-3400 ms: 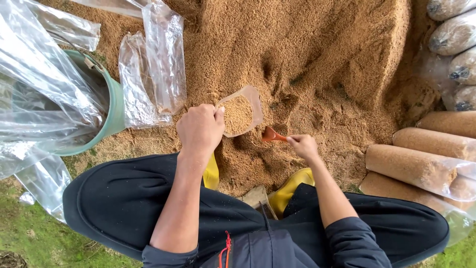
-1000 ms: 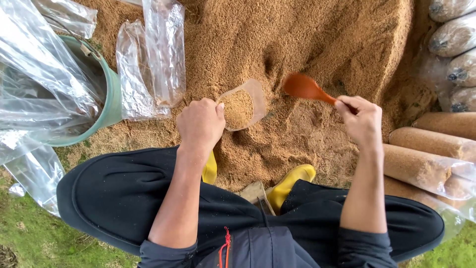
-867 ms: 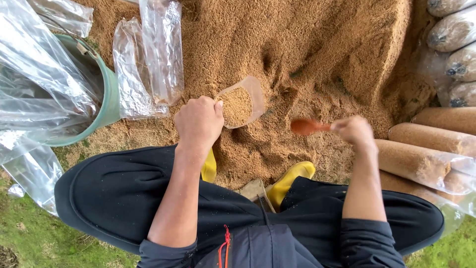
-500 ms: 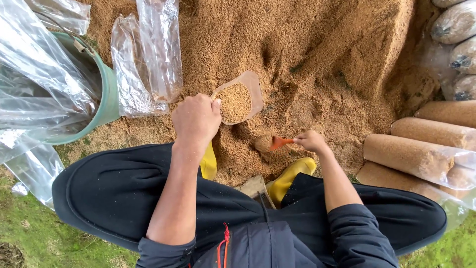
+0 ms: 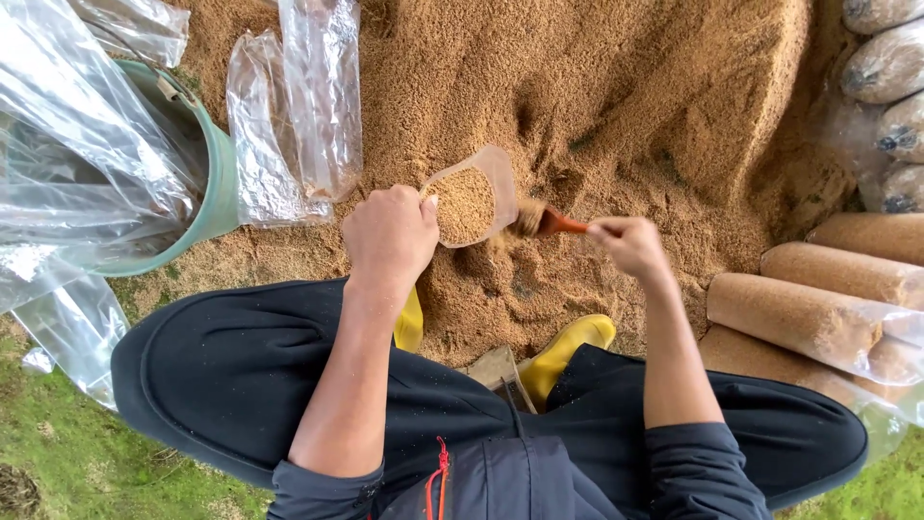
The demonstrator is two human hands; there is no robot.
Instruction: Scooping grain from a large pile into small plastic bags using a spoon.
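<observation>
Head view: left hand [image 5: 390,236] closed around the rim of a clear plastic bag [image 5: 469,197], held mouth-up and tilted toward the right, already partly filled with tan sawdust-like grain. Right hand [image 5: 628,246] wrapped tight on the handle of a small orange scoop [image 5: 547,222], loaded bowl touching the bag's open lip, a few grains spilling off below it. Filling step in hand, by the look of it: scoopful at the mouth, bag far from full. Next move likely calls for tipping the scoop fully over the opening while keeping the mouth stretched wide. Big loose tan heap [image 5: 626,106] spread just behind bag and scoop; packed cylindrical filled bags [image 5: 799,313] stacked at right; green bucket [image 5: 217,188] stuffed with empty clear bags at left; yellow boots [image 5: 568,347] planted at the heap's near edge.
</observation>
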